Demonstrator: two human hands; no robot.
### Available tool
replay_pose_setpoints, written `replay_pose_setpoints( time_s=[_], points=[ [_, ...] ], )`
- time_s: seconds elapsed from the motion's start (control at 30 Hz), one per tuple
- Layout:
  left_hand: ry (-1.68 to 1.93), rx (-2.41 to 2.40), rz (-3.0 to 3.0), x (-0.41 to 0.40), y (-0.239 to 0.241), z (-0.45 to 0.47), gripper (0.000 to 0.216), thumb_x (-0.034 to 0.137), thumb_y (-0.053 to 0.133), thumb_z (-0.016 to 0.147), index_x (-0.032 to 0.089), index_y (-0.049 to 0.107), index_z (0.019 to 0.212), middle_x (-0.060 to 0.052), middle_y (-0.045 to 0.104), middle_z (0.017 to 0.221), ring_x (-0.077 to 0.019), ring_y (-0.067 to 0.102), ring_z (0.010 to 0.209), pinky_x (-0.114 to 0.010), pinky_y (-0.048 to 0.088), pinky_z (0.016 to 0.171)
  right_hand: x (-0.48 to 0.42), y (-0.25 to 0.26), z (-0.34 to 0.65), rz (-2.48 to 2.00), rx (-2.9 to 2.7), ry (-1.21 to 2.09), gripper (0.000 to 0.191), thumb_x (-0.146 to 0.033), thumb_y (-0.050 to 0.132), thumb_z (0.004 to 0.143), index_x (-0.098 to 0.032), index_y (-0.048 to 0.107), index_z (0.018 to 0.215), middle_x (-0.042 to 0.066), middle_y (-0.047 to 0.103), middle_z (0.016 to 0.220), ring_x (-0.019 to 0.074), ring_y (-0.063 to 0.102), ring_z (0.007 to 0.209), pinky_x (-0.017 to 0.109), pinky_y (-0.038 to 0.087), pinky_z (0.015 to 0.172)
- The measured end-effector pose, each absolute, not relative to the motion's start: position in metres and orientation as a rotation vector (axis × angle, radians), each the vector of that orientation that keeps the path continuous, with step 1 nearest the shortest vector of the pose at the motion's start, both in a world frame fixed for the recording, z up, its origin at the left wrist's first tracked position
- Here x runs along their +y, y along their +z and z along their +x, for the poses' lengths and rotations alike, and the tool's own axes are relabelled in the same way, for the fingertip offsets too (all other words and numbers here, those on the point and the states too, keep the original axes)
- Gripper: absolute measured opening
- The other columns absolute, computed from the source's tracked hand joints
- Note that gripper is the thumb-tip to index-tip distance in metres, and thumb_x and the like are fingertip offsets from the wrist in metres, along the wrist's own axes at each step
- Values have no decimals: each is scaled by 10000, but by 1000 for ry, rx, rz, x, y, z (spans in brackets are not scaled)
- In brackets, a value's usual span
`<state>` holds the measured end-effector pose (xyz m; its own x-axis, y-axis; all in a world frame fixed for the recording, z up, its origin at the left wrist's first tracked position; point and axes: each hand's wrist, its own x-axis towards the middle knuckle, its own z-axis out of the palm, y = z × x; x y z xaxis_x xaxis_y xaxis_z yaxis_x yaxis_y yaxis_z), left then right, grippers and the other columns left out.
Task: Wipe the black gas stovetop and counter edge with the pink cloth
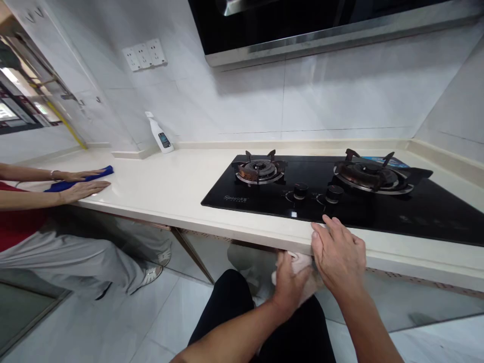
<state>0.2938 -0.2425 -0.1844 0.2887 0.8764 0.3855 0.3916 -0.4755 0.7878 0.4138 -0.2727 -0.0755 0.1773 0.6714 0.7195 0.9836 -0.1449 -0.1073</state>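
My left hand (290, 282) is closed on a white cloth (301, 261), pressing it up under the front edge of the cream countertop (177, 186). My right hand (338, 252) rests on that front edge just above the cloth, fingers spread flat over the rim. Right behind my hands lies a black glass gas hob (378, 204) with two burners (260, 170) and two knobs (300, 190).
At the left, another person's two hands (81, 182) lie flat on the counter with a blue cloth (77, 180); their legs stand below. A white spray bottle (161, 133) leans on the tiled wall. A range hood (321, 25) hangs above the hob. Wall sockets (144, 54) sit higher up.
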Motion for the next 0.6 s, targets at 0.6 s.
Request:
replay_pose_setpoints(
  time_s=[0.6],
  points=[
    [1342,1350,1583,-209,-172,229,302,84,602,761,272,567,994,-46,623,1067,-220,633,995,-406,573,923,-275,-84,429,-1880,-1589,-690,465,-396,291,1076,-218,685,1245,135,630,1413,337,528,1376,514,458,1023]
  ],
)
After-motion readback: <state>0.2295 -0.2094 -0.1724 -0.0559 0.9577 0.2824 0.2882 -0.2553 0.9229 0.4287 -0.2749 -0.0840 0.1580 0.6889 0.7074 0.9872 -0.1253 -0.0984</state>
